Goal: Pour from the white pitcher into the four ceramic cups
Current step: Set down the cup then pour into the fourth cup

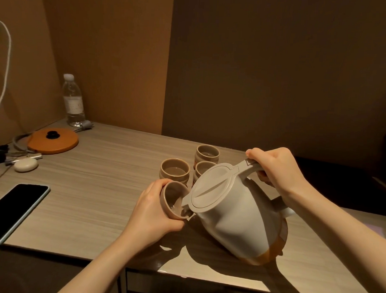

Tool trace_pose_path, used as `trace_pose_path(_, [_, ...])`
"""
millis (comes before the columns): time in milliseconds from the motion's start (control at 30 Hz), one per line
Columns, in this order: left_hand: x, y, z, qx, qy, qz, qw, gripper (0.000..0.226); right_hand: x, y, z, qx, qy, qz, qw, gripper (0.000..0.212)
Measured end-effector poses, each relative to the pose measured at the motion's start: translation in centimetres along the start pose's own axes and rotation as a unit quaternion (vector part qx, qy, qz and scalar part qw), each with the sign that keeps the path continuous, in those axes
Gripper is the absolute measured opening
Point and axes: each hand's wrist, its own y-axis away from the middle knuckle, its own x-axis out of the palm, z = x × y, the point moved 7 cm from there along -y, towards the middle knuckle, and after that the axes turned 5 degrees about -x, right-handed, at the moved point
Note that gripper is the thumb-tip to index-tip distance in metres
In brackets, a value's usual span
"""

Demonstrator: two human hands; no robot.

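The white pitcher (235,217) is tilted to the left, its spout over the mouth of a beige ceramic cup (173,198). My right hand (273,169) grips the pitcher's handle from above. My left hand (156,213) holds that cup, tipped toward the spout, with a little liquid showing inside. Behind them three more ceramic cups stand upright on the table: one at the left (175,170), one at the back (207,153), and one (202,169) partly hidden by the pitcher's lid.
A black phone (12,211) lies at the table's left front edge. Farther left and back are an orange lid with a black knob (54,140), a white earbud case (25,164), a water bottle (73,101), keys and a cable. Walls close in behind.
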Motion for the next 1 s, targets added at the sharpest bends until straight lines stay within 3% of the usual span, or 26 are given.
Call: trace_pose_path(1000, [0.13,-0.03,0.56,-0.002,-0.007,-0.001,1.0,0.084,0.97,-0.65,0.01,-0.019,0.024,0.019,0.999,0.053])
